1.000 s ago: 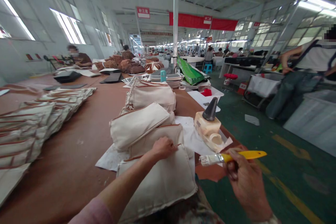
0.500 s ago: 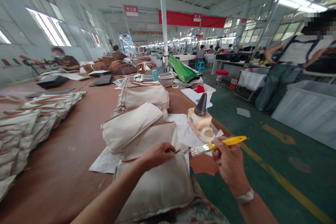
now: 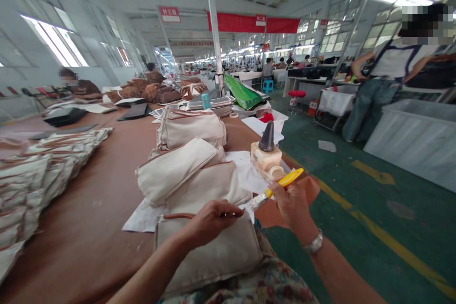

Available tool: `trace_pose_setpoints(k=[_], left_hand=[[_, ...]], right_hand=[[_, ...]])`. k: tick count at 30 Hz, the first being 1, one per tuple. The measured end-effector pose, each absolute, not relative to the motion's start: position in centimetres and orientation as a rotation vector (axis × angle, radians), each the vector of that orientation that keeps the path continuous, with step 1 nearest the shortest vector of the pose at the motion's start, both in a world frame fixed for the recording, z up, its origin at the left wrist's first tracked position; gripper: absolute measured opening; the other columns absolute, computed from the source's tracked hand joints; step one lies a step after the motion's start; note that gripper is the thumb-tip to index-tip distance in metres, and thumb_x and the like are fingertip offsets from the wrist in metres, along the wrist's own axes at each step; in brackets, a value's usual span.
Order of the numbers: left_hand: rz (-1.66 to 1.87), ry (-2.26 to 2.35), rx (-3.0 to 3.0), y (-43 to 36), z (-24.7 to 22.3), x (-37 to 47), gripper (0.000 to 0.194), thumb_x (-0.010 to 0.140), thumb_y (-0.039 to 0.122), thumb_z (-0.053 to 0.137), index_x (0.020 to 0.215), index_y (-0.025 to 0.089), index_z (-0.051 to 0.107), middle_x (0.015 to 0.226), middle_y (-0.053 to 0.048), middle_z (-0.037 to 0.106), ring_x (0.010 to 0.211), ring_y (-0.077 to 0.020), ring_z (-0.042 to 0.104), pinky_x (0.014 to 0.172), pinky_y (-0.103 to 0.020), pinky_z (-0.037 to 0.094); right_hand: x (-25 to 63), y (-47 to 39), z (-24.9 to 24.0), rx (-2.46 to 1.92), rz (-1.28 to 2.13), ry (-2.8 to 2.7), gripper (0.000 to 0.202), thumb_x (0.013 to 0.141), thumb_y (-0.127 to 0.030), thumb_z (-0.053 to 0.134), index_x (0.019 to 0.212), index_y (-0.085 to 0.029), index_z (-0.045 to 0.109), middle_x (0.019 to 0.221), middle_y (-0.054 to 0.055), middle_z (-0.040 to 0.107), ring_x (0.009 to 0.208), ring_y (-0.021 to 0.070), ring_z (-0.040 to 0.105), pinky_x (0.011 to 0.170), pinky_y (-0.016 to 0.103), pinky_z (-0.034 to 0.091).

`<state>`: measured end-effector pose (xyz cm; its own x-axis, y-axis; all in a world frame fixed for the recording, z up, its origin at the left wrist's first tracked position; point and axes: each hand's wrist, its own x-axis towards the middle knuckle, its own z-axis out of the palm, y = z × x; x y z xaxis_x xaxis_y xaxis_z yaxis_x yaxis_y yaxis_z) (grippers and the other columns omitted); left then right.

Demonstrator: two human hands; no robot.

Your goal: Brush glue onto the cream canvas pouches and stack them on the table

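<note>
**Yellow-handled brush [image 3: 289, 178] points at the pinched edge of the nearest pouch [image 3: 228, 251]**

From where I stand, everything hangs on the short space between two hands at the near right corner of the bench [image 3: 117, 171]. The cream pouch lies there, its long side running left to right, close above a floral garment [image 3: 263, 285]; I can't tell how much of its weight the bench carries. The left hand [image 3: 212, 218] is on it, fingers drawn together on the top edge, where brown trim [image 3: 178, 216] shows.

The right hand [image 3: 292, 199] is out past the bench's right edge, fingers clamped round the brush handle. The brush's long axis slants from the handle end, far and to the right, down to the bristles [image 3: 255, 202], near and to the left. Those bristles sit just beside the left fingertips; whether they touch the pouch, I can't make out. So the left hand is the nearer to the pouch, and the brush bridges the rest.

Beyond the right hand, along the bench's right edge, a cream container [image 3: 266, 154] with a black cone [image 3: 267, 136] stands by white paper [image 3: 242, 166]. More pouches [image 3: 181, 166] lie overlapped beyond the left hand.
</note>
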<state>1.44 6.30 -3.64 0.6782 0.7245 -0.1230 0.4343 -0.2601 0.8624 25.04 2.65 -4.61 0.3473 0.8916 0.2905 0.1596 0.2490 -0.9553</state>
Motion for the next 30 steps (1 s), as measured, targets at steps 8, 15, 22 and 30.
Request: trace_pose_setpoints(k=[8,15,22,30], left_hand=[[0.388,0.931,1.989,4.6,-3.9,1.2,0.026,0.094,0.033,0.057,0.105,0.02,0.077,0.094,-0.004,0.069,0.083,-0.016,0.06,0.071,-0.022,0.042],[0.746,0.895,2.349,2.0,-5.2,0.8,0.016,0.094,0.031,0.064,0.092,0.02,0.075,0.085,-0.005,0.069,0.079,-0.0153,0.062,0.07,-0.022,0.044],[0.931,0.725,2.696,0.9,-5.3,0.9,0.018,0.098,0.032,0.059,0.086,0.018,0.064,0.077,-0.003,0.067,0.068,-0.014,0.057,0.063,-0.025,0.042],[0.949,0.768,2.724,1.1,-5.7,0.7,0.021,0.097,0.033,0.06,0.082,0.018,0.058,0.076,-0.003,0.065,0.067,-0.0143,0.055,0.061,-0.026,0.039]], right_hand=[[24.3,1.9,-4.6,-1.237,0.693,-1.21,0.031,0.089,-0.045,0.063,0.079,-0.016,0.065,0.057,0.0,0.052,0.052,0.0167,0.048,0.048,0.025,0.037],[25.8,2.1,-5.5,-1.232,0.775,-1.052,0.034,0.089,-0.05,0.064,0.08,-0.017,0.06,0.055,-0.001,0.048,0.046,0.0145,0.042,0.039,0.023,0.028],[23.5,-0.4,-5.3,-1.126,1.114,-1.074,0.035,0.091,-0.051,0.066,0.082,-0.018,0.057,0.049,-0.005,0.042,0.042,0.0116,0.034,0.039,0.021,0.026],[24.3,0.2,-4.5,-1.155,0.997,-1.024,0.035,0.087,-0.05,0.072,0.083,-0.018,0.058,0.052,-0.005,0.045,0.044,0.0109,0.036,0.039,0.02,0.027]])
